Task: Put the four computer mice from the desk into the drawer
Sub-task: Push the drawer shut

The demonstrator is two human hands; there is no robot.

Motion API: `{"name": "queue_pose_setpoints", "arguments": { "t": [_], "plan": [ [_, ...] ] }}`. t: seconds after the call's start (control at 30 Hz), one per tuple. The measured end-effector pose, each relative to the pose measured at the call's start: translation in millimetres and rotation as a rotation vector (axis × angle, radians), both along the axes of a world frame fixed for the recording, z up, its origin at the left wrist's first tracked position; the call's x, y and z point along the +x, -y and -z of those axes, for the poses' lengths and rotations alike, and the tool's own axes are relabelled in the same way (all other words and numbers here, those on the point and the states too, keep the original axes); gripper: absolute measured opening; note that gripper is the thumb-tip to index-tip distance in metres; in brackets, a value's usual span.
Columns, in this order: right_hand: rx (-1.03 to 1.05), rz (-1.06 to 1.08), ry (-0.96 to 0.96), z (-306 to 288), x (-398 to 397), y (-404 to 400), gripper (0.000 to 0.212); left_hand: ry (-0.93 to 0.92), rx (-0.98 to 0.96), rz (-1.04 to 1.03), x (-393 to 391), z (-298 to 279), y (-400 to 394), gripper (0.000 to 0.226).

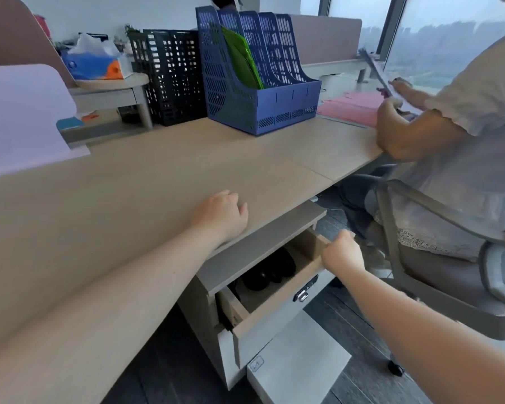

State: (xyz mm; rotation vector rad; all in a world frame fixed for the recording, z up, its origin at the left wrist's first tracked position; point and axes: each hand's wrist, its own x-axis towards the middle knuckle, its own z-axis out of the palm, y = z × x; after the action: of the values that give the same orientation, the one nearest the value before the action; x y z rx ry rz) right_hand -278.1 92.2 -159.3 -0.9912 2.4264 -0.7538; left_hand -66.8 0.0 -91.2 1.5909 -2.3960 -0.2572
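Note:
The top drawer (277,309) of the grey cabinet under the desk stands partly open. Black computer mice (270,272) lie inside it, towards the back, partly hidden under the cabinet's top. My right hand (343,252) grips the drawer's front edge at its right corner. My left hand (220,215) rests on the wooden desk (129,199) near its front edge, fingers curled loosely, holding nothing. No mouse shows on the desk top.
A blue file rack (257,80) and a black one (169,77) stand at the back of the desk, a tissue box (95,64) on a small shelf left of them. A seated person (449,141) holds papers at right. A lower drawer (301,363) sticks out below.

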Motion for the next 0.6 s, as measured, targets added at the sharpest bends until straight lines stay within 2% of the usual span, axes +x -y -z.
{"name": "queue_pose_setpoints", "arguments": {
  "t": [0.2, 0.37, 0.47, 0.6],
  "plan": [
    [-0.123, -0.065, 0.038, 10.3, 17.9, 26.3, 0.01, -0.02, -0.044, 0.017, 3.5, 4.7, 14.6, 0.04],
    [-0.163, -0.037, 0.105, 16.4, 28.7, 41.2, 0.018, -0.024, -0.065, 0.039, 4.0, 4.8, 26.0, 0.038],
    [-0.169, -0.029, 0.101, 19.4, 30.3, 47.3, 0.009, -0.034, -0.093, 0.039, 4.5, 4.9, 27.9, 0.033],
    [-0.173, -0.027, 0.088, 25.3, 27.5, 49.8, 0.005, -0.037, -0.113, 0.039, 5.3, 4.8, 28.9, 0.029]
  ]
}}
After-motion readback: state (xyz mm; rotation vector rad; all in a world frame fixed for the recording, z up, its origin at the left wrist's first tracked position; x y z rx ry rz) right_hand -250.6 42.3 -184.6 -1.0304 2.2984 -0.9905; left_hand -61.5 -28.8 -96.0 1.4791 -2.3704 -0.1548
